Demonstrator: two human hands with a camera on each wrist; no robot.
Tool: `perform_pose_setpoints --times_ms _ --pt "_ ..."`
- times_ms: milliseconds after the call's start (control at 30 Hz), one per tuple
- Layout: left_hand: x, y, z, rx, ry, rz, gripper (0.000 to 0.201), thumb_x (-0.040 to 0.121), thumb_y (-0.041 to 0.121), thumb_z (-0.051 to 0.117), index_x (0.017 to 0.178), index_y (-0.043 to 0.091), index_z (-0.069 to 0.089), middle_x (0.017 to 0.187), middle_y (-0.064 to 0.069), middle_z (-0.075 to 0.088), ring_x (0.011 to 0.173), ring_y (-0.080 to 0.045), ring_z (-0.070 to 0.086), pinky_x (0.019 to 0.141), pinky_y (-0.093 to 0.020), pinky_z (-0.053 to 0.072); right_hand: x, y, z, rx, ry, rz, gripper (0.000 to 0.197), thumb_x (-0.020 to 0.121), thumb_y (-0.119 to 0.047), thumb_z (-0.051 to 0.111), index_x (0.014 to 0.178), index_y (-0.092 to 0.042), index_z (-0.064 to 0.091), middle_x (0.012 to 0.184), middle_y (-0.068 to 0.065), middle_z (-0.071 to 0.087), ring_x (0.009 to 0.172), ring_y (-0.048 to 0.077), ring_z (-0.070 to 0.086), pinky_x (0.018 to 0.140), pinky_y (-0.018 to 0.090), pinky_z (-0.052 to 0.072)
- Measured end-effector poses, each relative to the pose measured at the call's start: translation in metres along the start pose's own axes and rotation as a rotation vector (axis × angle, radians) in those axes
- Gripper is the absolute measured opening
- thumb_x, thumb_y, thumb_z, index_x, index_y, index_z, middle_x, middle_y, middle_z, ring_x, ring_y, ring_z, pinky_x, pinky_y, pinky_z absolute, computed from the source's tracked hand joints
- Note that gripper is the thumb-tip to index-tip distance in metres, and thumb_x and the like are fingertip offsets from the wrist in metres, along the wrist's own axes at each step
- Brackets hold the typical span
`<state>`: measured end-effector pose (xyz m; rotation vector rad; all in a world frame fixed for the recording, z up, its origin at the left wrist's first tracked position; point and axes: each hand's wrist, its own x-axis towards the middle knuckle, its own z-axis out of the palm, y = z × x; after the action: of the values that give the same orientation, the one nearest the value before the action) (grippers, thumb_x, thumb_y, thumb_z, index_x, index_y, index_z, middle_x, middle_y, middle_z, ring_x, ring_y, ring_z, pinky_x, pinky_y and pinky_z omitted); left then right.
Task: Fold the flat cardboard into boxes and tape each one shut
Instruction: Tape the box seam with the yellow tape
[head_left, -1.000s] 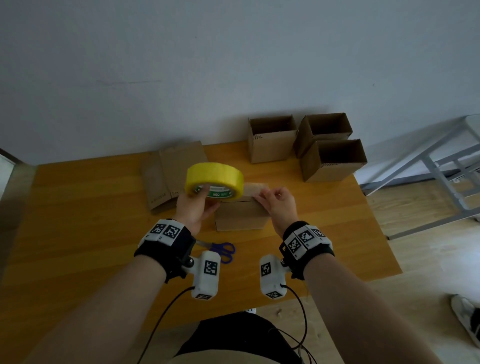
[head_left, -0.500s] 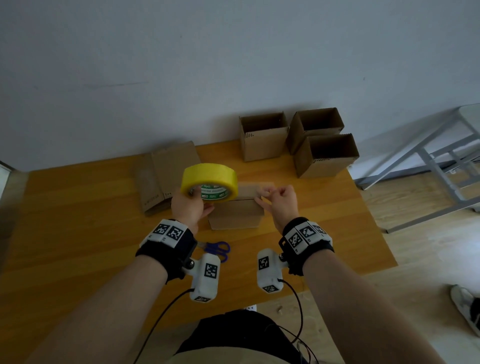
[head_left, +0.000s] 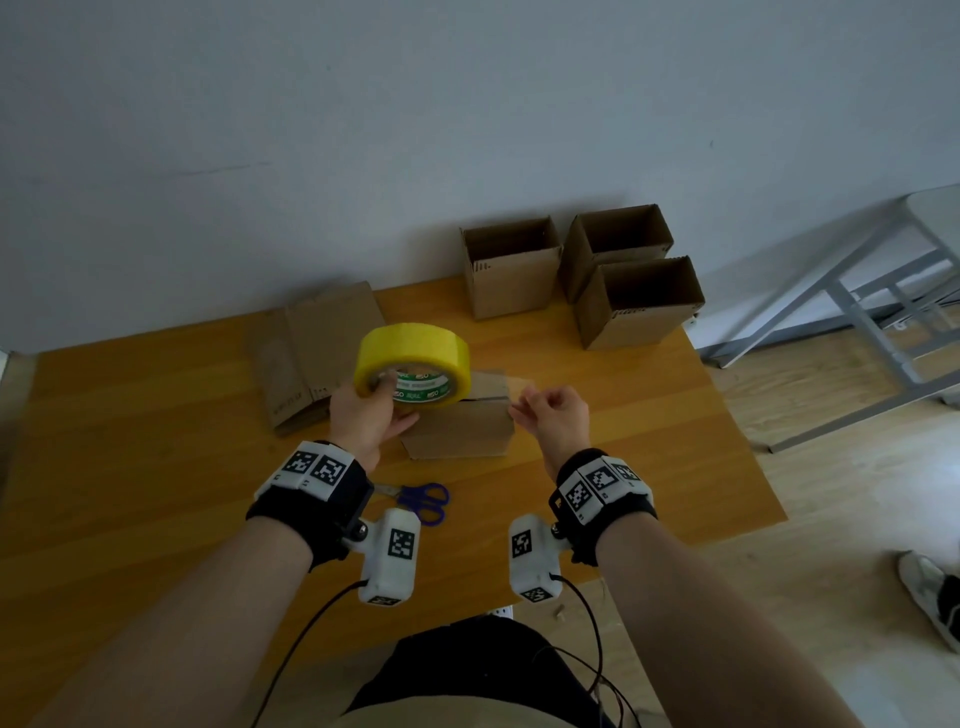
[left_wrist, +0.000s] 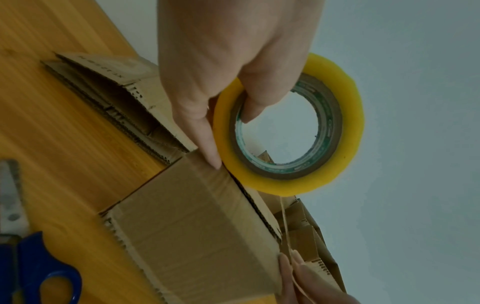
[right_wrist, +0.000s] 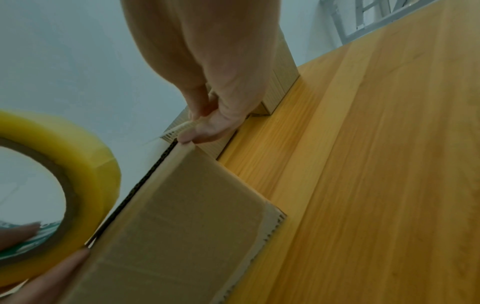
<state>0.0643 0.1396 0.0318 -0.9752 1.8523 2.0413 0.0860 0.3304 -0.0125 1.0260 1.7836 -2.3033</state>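
A small folded cardboard box (head_left: 460, 431) lies on the wooden table (head_left: 156, 441), its closed flaps up. My left hand (head_left: 371, 415) grips a yellow tape roll (head_left: 413, 364) above the box's left end, fingers through the core (left_wrist: 279, 131). My right hand (head_left: 550, 415) pinches the free tape end (right_wrist: 179, 128) at the box's right edge (right_wrist: 182, 152). A clear strip of tape (left_wrist: 284, 218) runs from the roll (left_wrist: 288, 123) along the top seam to the right fingers (left_wrist: 298, 265). A stack of flat cardboard (head_left: 311, 353) lies to the left.
Three open-topped boxes (head_left: 582, 270) stand at the table's back right by the wall. Blue-handled scissors (head_left: 421, 501) lie near my left wrist. A grey metal frame (head_left: 857, 312) stands on the floor right of the table. A shoe (head_left: 930, 587) is at lower right.
The right hand has drawn the tape end rightward from near the roll to the box's right edge. The left hand keeps the roll over the box's left end.
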Motion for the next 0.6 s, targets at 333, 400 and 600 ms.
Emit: perform_pose_setpoints --times_ms 333,400,600 --pt "-0.0053 0.0038 -0.0031 -0.039 -0.041 -0.023 0.021 0.095 0.013 0.052 0.115 0.009 0.048 0.11 -0.012 0.055 0.1 -0.031 0.058 0.082 -0.042 0.054 -0.0026 0.0036 0.002 0.054 0.024 -0.022 0.014 0.096 -0.004 0.051 0.083 -0.009 0.046 0.086 0.013 0.059 0.076 0.017 0.063 0.069 0.024 0.055" --pt "-0.0064 0.0039 -0.0038 -0.054 -0.064 -0.019 0.021 0.095 0.012 0.051 0.115 0.009 0.048 0.103 -0.007 0.056 0.095 -0.029 0.059 0.083 -0.043 0.054 -0.0032 0.0042 0.0019 0.018 0.026 -0.031 0.014 0.096 -0.005 0.052 0.083 -0.009 0.046 0.087 0.011 0.06 0.076 0.015 0.063 0.071 0.024 0.055" --pt "-0.0051 0.0031 -0.0045 0.02 -0.078 0.032 0.018 0.095 0.012 0.051 0.113 0.008 0.051 0.111 -0.011 0.056 0.102 -0.03 0.059 0.079 -0.038 0.054 -0.0032 0.0059 0.002 -0.052 0.051 -0.048 0.016 0.095 -0.007 0.054 0.081 -0.01 0.047 0.084 0.007 0.061 0.076 0.012 0.063 0.073 0.024 0.055"
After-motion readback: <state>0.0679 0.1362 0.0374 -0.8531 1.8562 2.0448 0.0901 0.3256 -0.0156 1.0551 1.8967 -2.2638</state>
